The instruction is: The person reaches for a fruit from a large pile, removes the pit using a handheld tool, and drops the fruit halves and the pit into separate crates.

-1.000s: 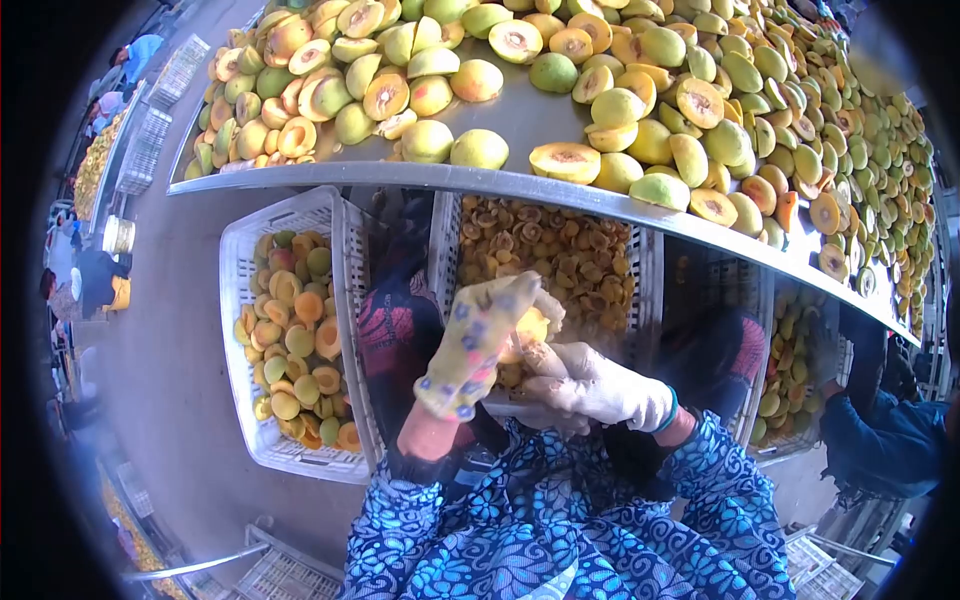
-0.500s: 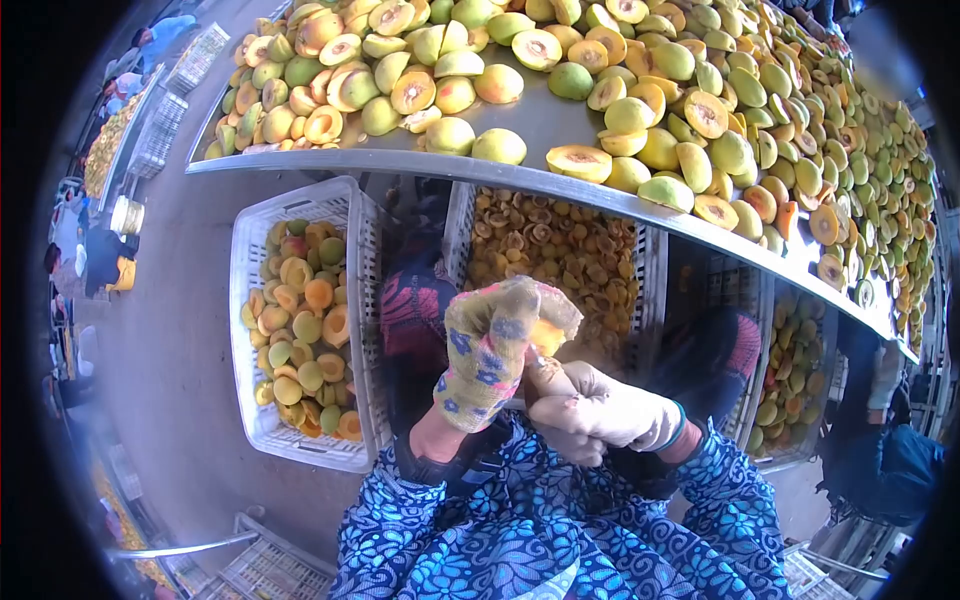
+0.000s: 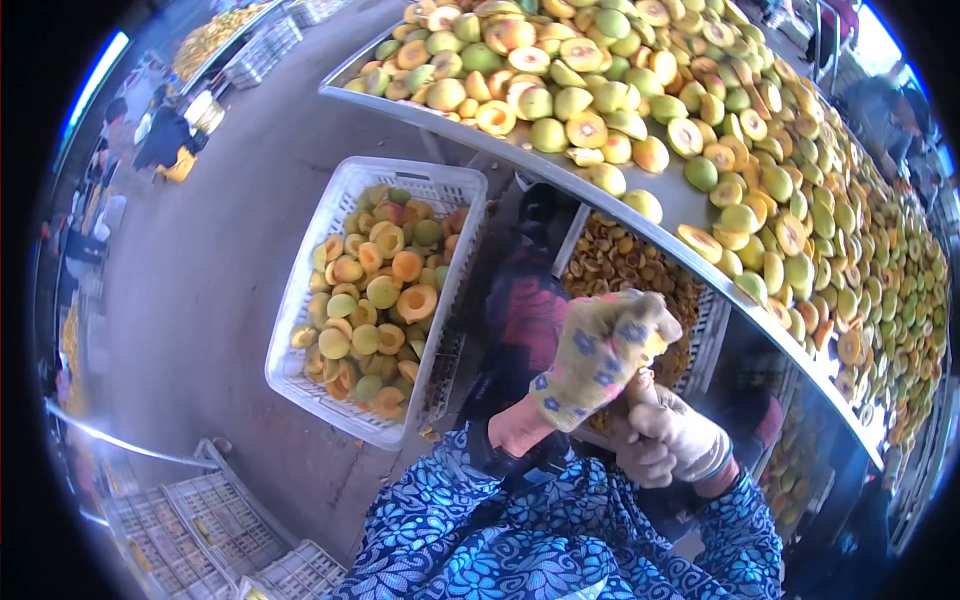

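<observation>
Peach piece (image 3: 661,341) gripped in closed left hand (image 3: 598,358); right hand (image 3: 672,436) clenched, contents unseen. Loose glove grip may drop it.

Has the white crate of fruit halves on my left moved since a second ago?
No. The white crate still sits against the table edge; only the view turned.

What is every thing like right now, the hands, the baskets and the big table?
left hand: gloved, shut in a fist, what it grips is hidden
right hand: gloved, curled, pressed against the left one
white crate: on the floor, nearly full of cut fruit halves
second crate: under the table, full of orange pieces
table: covered with fruit, some whole, some halved
empty crates: nothing in them, on the floor
</observation>
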`<action>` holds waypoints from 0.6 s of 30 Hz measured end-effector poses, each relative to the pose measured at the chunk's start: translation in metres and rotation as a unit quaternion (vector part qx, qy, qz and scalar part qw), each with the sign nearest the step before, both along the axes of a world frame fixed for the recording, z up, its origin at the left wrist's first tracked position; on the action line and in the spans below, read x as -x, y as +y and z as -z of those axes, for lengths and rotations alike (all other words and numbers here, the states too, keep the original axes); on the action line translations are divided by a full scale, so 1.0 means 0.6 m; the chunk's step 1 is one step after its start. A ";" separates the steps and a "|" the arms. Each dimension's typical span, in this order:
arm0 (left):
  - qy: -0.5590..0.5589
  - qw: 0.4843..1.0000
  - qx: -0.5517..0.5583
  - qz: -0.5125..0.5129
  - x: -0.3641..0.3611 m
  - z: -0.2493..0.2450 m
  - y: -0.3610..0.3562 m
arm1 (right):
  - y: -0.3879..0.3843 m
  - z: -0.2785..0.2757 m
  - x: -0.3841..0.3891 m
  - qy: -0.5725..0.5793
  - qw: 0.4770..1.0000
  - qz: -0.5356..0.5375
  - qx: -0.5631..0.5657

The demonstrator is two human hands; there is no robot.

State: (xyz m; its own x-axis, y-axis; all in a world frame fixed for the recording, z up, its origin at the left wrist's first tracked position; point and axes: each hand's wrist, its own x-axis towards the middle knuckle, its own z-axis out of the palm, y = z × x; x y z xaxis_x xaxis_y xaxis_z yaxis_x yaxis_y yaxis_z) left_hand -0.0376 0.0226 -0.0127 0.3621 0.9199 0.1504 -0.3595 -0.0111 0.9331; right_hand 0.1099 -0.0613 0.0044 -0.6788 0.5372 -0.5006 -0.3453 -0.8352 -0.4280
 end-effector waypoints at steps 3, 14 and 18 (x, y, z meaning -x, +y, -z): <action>0.009 0.991 -0.125 -0.055 0.010 -0.006 0.015 | 0.005 0.033 0.016 0.262 0.961 0.004 0.089; -0.242 0.906 0.337 0.085 0.047 0.019 0.079 | 0.075 -0.024 0.072 -0.336 0.877 -0.074 -0.336; -0.041 0.984 0.153 -0.079 0.077 0.038 0.120 | 0.087 -0.008 0.066 -0.240 0.944 -0.023 -0.226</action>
State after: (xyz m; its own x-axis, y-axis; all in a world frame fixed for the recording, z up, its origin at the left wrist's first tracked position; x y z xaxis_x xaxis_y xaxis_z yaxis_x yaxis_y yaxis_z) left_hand -0.0837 0.0946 -0.0356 0.2088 0.9706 -0.1195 -0.4507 0.2039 0.8691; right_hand 0.0703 -0.0089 0.0095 -0.4590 0.7452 -0.4838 0.0112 -0.5396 -0.8418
